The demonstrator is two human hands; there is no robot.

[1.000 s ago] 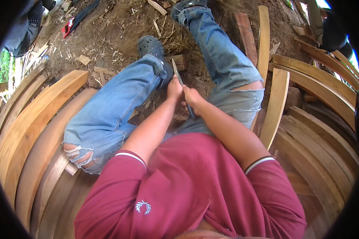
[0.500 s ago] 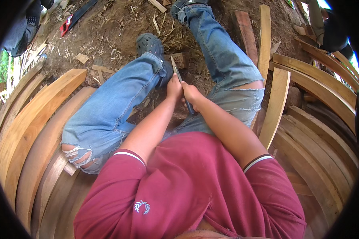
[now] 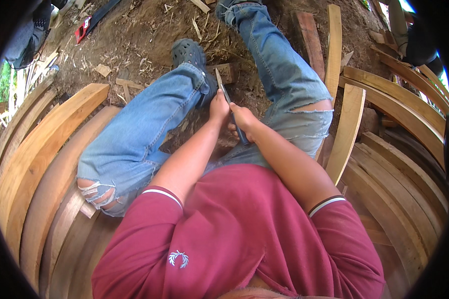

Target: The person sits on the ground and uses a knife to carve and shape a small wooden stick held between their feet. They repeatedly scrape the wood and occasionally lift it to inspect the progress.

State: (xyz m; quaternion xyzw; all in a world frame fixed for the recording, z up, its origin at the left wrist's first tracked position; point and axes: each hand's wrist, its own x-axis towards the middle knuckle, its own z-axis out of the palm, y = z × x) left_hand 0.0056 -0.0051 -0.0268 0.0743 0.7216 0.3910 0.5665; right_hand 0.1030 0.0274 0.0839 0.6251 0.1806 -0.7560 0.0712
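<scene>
Between my bent knees, a long narrow blade-like tool (image 3: 225, 93) slants from a pale pointed tip at the far end to a dark blue-grey end near my lap. My left hand (image 3: 218, 106) is closed around its upper part, just below the tip. Closer to me, my right hand (image 3: 244, 119) is closed around the lower part, with the dark end sticking out below. I cannot tell whether this is one tool or two thin pieces side by side. A small wood block (image 3: 223, 73) lies on the ground just beyond the tip, beside my shoe.
Curved and straight planks (image 3: 60, 132) line my left side. More timber (image 3: 399, 174) is stacked at my right, with a light board (image 3: 347, 129) beside my knee. A red-handled saw (image 3: 87, 26) lies on the dirt at far left among wood chips. Other people's legs (image 3: 27, 42) show at the edge.
Both hands and the tool have shifted slightly to the right. My right hand has slid a little farther from my left, nearer to me along the tool.
</scene>
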